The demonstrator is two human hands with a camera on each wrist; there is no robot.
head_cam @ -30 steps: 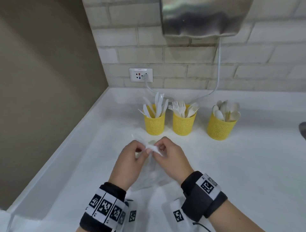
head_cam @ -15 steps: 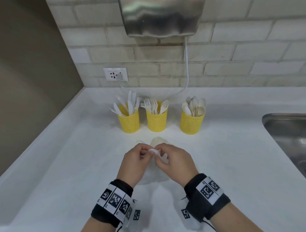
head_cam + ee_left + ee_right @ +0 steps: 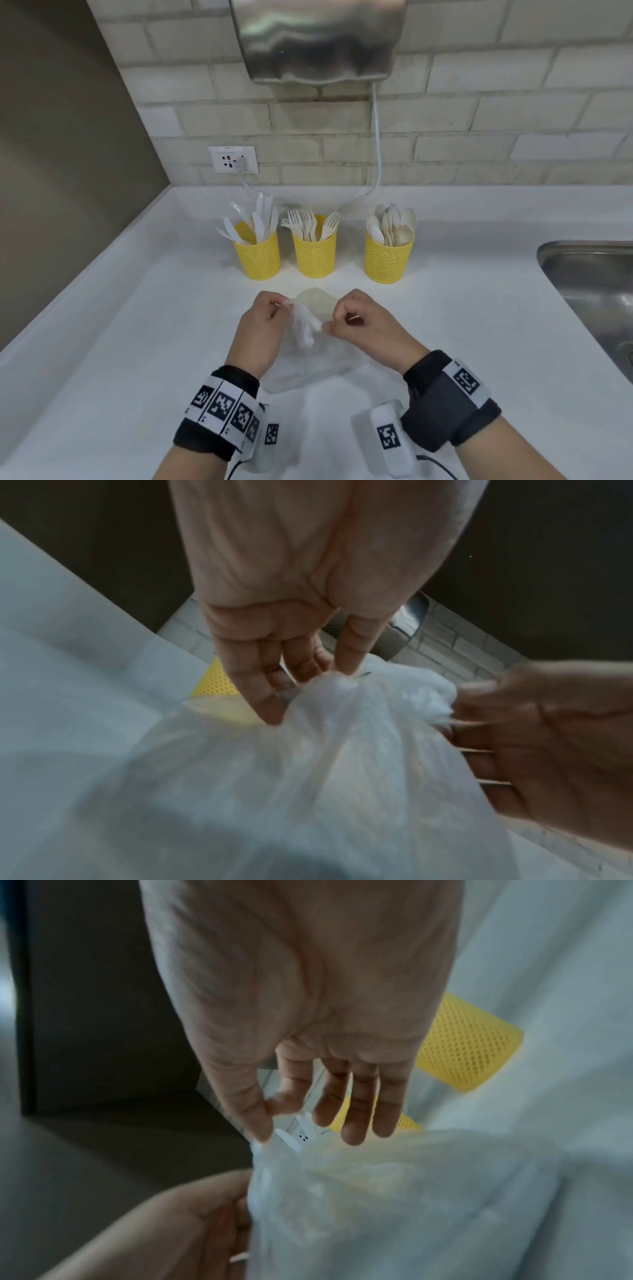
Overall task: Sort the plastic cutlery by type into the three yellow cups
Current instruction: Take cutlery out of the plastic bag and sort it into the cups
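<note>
Three yellow mesh cups stand in a row near the back wall: the left cup [image 3: 257,255] holds white knives, the middle cup [image 3: 314,253] forks, the right cup [image 3: 388,258] spoons. In front of them a clear plastic bag [image 3: 310,346] lies on the white counter [image 3: 137,325]. My left hand [image 3: 274,310] pinches the bag's bunched top [image 3: 337,687] between thumb and fingers. My right hand [image 3: 337,317] pinches the same twisted top from the other side, thumb and forefinger [image 3: 262,1123] together. The bag's contents are too hazy to make out.
A steel sink [image 3: 596,284] is set into the counter at the right. A metal hand dryer [image 3: 318,41] hangs on the brick wall, its cable running to a socket [image 3: 233,160]. A brown side wall [image 3: 68,154] bounds the counter at the left.
Both hands stay pinched on the bag's top and have drawn slightly apart, stretching the twisted plastic between them. The head view has swung right, bringing the sink into sight.
</note>
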